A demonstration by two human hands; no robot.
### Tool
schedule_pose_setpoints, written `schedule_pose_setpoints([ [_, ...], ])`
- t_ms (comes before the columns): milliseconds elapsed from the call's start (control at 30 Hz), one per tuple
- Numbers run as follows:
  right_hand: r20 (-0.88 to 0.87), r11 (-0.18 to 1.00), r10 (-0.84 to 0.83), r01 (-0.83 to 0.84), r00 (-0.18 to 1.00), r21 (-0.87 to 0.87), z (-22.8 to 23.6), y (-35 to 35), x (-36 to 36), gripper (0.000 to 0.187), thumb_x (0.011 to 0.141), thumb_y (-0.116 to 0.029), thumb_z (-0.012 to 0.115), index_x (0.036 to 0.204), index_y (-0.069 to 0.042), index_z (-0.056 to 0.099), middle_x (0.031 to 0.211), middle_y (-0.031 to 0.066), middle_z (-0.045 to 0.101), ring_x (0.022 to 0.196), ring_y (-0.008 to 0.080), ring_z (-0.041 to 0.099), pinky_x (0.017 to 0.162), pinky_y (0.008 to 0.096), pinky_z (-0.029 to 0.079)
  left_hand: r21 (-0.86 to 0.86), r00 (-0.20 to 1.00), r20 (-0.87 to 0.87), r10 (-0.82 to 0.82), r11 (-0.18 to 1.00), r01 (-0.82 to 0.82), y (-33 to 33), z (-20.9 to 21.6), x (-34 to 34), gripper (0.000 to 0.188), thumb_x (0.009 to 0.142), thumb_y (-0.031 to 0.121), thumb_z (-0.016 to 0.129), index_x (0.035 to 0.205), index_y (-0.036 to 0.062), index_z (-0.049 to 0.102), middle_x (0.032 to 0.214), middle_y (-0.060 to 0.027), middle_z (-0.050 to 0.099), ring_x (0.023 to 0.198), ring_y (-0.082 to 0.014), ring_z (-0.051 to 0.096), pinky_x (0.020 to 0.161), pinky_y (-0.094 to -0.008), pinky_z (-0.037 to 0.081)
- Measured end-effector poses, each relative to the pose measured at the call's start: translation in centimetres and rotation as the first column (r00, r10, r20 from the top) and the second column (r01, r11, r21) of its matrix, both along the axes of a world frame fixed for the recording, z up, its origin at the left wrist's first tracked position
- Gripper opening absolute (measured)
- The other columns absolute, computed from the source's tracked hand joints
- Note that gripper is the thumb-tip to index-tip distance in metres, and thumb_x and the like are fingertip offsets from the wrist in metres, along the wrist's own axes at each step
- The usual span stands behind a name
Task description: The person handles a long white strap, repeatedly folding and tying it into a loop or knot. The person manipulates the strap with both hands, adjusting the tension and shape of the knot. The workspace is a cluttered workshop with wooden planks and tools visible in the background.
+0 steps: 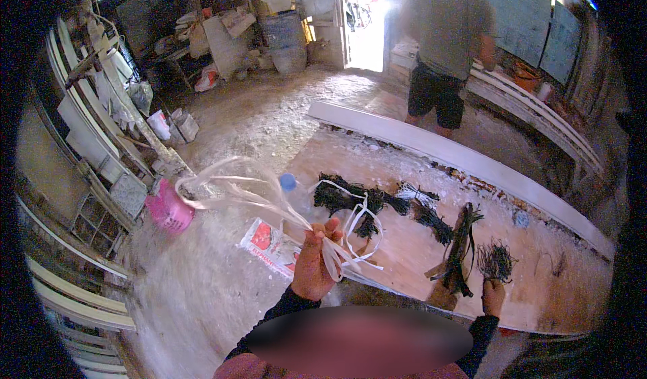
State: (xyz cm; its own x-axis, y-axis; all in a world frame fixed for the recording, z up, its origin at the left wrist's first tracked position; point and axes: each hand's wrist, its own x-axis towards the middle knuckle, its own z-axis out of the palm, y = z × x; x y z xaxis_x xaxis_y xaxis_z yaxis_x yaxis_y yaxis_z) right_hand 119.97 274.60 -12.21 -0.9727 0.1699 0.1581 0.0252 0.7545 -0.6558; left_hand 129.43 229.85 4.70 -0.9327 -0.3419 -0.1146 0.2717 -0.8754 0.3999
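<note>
My left hand point(314, 263) is closed around a length of whitish translucent plastic strip point(259, 200), which loops out to the left above the floor. At the table's near edge my right hand point(493, 298) is closed on the lower end of a bundle of thin dark strands point(497, 261), whose tips fan out. Beside that bundle lies a bunch of long dark flat strips point(459, 254). Farther left, several bundles of black strands point(337, 195) lie on the tabletop, with a small white bundle point(416, 194) among them. A white ribbon point(364, 210) curls over the black strands.
The board-topped table point(546, 278) has a long pale beam point(431, 139) along its far side. A clear bottle with a blue cap point(288, 181) and a printed bag point(269, 244) are near my left hand. A pink container point(170, 206) stands left. Beyond the beam, a person point(445, 42) stands by a bench.
</note>
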Motion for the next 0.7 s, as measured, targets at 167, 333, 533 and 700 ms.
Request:
schedule_pose_setpoints([
  [167,0.193,0.766,0.007,0.119,0.981,-0.632,8.6,-1.9,3.5,0.03,0.084,-0.033,0.05,0.094,-0.005,0.052,0.058,0.0,0.046,0.044,0.0083,0.044,0.038,0.0233,0.037,-0.281,0.993,-0.07,0.094,0.953,-0.11,-0.6,0.0,-0.1,0.014,0.083,0.029,0.055,0.086,0.0178,0.047,0.093,0.0023,0.052,0.065,-0.0091,0.053,0.048,-0.0211,0.046],
  [333,0.171,0.659,0.236,-0.028,0.956,-0.751,11.9,-9.3,4.6,0.023,0.086,-0.032,0.05,0.089,-0.009,0.05,0.061,-0.0005,0.049,0.047,0.0083,0.044,0.041,0.0229,0.036,-0.417,0.986,-0.077,0.145,0.894,-0.164,-0.8,0.3,0.0,0.016,0.082,0.029,0.056,0.085,0.0169,0.046,0.083,0.0044,0.046,0.058,-0.0074,0.05,0.045,-0.0206,0.043],
  [533,0.251,0.644,0.739,-0.546,0.626,-0.536,13.6,-19.5,5.6,0.024,0.081,-0.019,0.056,0.097,-0.003,0.051,0.08,0.0091,0.055,0.069,0.0207,0.053,0.06,0.0296,0.043,-0.388,0.946,0.171,0.277,0.901,-0.194,-0.6,0.2,0.4,0.02,0.084,0.034,0.052,0.088,0.0146,0.049,0.073,0.0041,0.045,0.055,-0.0061,0.047,0.045,-0.02,0.04],
  [700,0.024,0.529,0.828,-0.767,0.56,-0.362,16.7,-24.6,5.0,0.022,0.079,-0.019,0.058,0.093,-0.004,0.049,0.068,0.0134,0.055,0.058,0.0291,0.055,0.051,0.0357,0.042,-0.694,0.95,0.201,0.24,0.72,-0.035,-0.5,-0.5,2.0,0.03,0.084,0.041,0.051,0.078,0.0118,0.052,0.062,0.0061,0.041,0.052,-0.0047,0.04,0.048,-0.0187,0.034],
])
